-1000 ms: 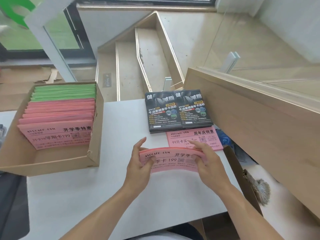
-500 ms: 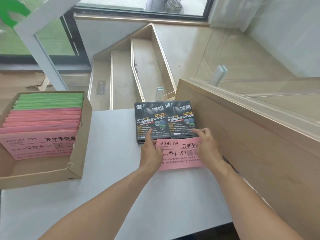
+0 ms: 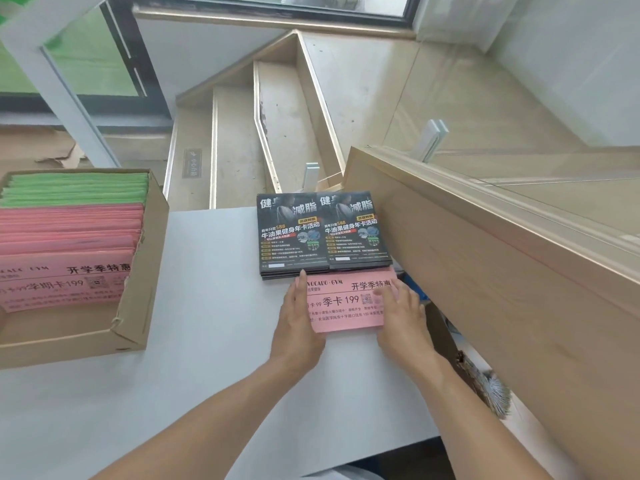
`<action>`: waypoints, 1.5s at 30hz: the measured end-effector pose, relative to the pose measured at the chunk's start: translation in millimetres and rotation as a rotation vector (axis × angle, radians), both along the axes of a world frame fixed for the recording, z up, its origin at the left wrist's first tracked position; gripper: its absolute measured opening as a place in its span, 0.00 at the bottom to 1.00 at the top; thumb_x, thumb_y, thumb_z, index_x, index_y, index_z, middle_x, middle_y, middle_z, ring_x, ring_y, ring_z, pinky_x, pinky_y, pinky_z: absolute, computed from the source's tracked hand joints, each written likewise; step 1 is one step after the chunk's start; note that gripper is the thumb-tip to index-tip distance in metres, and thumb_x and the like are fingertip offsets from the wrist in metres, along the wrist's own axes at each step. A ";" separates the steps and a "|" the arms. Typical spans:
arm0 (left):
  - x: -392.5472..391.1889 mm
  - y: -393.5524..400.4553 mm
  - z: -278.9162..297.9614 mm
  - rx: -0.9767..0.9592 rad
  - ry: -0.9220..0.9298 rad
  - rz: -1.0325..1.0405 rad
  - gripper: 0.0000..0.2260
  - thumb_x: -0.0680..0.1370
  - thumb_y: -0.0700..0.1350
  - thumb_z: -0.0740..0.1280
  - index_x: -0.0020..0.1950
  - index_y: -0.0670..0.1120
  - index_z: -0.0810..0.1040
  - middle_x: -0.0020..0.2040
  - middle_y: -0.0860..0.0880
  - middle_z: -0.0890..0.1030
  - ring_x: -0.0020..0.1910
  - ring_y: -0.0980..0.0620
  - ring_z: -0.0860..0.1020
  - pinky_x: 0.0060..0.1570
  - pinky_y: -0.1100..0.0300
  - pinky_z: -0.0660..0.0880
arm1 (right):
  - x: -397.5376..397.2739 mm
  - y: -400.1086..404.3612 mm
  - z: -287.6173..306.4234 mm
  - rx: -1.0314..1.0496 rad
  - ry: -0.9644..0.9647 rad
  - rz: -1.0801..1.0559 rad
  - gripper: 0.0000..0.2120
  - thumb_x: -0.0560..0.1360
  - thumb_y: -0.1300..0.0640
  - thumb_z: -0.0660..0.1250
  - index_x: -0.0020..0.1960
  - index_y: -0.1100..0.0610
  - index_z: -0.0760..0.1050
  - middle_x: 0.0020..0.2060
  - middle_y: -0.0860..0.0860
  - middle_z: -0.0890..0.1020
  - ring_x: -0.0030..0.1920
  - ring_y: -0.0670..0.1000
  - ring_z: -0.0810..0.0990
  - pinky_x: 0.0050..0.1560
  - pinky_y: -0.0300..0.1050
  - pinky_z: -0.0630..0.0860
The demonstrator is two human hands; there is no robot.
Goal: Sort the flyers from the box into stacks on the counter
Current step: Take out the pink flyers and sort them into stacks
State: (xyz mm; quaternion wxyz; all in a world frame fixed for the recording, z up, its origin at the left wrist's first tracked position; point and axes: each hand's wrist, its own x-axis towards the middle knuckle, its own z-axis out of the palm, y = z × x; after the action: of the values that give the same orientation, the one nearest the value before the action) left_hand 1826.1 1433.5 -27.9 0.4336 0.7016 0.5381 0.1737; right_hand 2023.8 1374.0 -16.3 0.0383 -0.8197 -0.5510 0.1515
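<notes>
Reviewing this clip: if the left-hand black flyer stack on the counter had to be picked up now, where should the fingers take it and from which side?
Probably at the left long edge of the left-hand black flyer stack, coming from the open counter side. It lies flat; the second black stack abuts its right, the pink flyers and left hand crowd its near edge.

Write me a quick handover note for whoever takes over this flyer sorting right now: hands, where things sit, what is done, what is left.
Left hand: flat on the left edge of the pink flyer stack, fingers straight, gripping nothing.
Right hand: flat on the stack's right edge, likewise.
The pink stack lies on the white counter, just in front of two black flyer stacks that sit side by side.
The cardboard box, at the counter's left, holds many pink flyers with green flyers behind them.
Done: black stacks laid out, pink stack started.
Left: the box's pink flyers, then the green ones, which have no stack in view yet.
</notes>
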 end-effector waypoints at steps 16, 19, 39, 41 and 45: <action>14.7 -4.3 4.4 0.198 0.165 -0.075 0.51 0.71 0.27 0.57 0.77 0.63 0.29 0.83 0.54 0.41 0.81 0.50 0.56 0.46 0.61 0.67 | 20.6 16.8 4.0 0.025 0.128 -0.030 0.31 0.73 0.69 0.62 0.73 0.49 0.64 0.70 0.51 0.65 0.57 0.56 0.70 0.50 0.48 0.69; 7.1 -2.2 -1.0 0.179 0.155 -0.102 0.48 0.73 0.31 0.60 0.81 0.58 0.36 0.83 0.54 0.42 0.81 0.51 0.56 0.53 0.64 0.68 | 22.2 12.8 -0.8 0.053 0.157 -0.035 0.38 0.72 0.70 0.62 0.76 0.46 0.59 0.72 0.51 0.64 0.63 0.57 0.71 0.56 0.54 0.76; -79.5 -6.4 23.6 0.380 -0.101 -0.039 0.29 0.76 0.39 0.73 0.75 0.52 0.69 0.79 0.58 0.61 0.73 0.56 0.69 0.66 0.61 0.71 | -47.8 24.8 40.8 0.162 0.091 0.089 0.31 0.74 0.65 0.69 0.75 0.48 0.68 0.74 0.48 0.66 0.75 0.51 0.61 0.73 0.49 0.64; -112.7 -2.0 39.4 0.522 -0.187 0.013 0.24 0.76 0.36 0.73 0.70 0.49 0.75 0.75 0.57 0.68 0.71 0.58 0.72 0.67 0.62 0.71 | -81.7 39.8 48.9 0.248 0.160 0.172 0.27 0.76 0.62 0.70 0.73 0.48 0.71 0.71 0.46 0.70 0.72 0.48 0.65 0.71 0.46 0.65; -183.1 19.1 73.0 0.727 -0.244 0.232 0.18 0.75 0.31 0.72 0.63 0.43 0.80 0.68 0.51 0.77 0.68 0.58 0.74 0.67 0.65 0.69 | -161.8 70.8 64.3 0.381 0.319 0.291 0.25 0.77 0.60 0.70 0.73 0.48 0.72 0.64 0.43 0.75 0.68 0.45 0.68 0.66 0.40 0.65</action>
State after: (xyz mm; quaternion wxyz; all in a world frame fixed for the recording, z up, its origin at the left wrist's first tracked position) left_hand 1643.1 1452.6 45.1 0.1952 0.7182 0.4616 0.4827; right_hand 1862.0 1444.8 48.0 0.2557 -0.6760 -0.6683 0.1760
